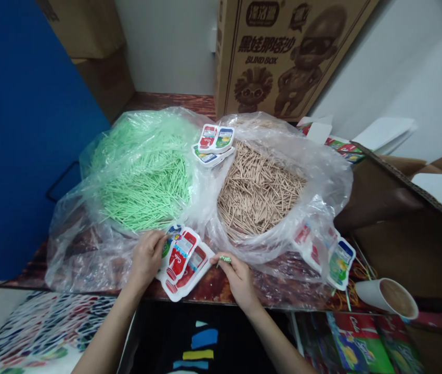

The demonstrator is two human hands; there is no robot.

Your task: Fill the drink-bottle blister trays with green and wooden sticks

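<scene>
My left hand [147,258] curls round the left edge of a white plastic tray with red and blue labels [184,263], lying at the table's front edge. My right hand [236,272] is closed in a pinch on a short bundle of green and tan sticks [224,258] just right of the tray. Behind them stand two clear plastic bags: one full of green sticks [143,176] on the left, one full of tan sticks [258,192] on the right.
More labelled trays [215,143] rest between the bags, and others [332,257] lie at the right. A paper cup [390,297] lies on its side at front right. A printed cardboard box [283,52] stands behind. An open carton [408,208] sits right. A blue panel [18,130] is on the left.
</scene>
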